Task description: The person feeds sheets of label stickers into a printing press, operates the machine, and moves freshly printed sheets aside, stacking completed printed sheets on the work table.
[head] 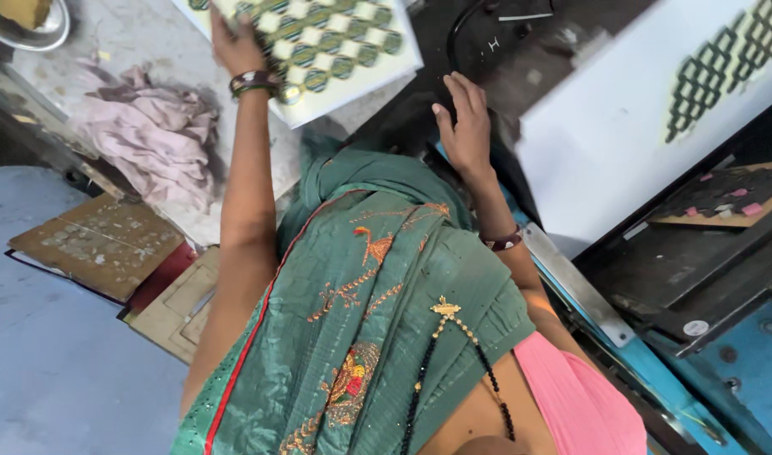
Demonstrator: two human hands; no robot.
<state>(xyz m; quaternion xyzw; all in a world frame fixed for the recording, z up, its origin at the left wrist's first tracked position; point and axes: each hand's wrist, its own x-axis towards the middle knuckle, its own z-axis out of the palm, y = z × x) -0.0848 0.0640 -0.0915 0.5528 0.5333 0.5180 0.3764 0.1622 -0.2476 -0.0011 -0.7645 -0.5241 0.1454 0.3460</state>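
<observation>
My left hand (234,46) reaches out to the left and grips the near edge of a white printed sheet (335,42) covered in rows of green and yellow die-cut label shapes; bangles sit at its wrist. My right hand (463,126) hovers with fingers apart over the dark bed of a press machine (520,50), holding nothing. Just to its right lies a second white sheet (605,126) with a dark patterned patch at its far corner. My green embroidered drape (377,295) fills the lower middle of the view.
A crumpled pink cloth (154,135) lies on the worn table at left. Cardboard pieces (99,244) rest on the blue floor. A metal bowl (28,21) sits at top left. The blue machine frame (739,371) and a die board (723,198) stand at right.
</observation>
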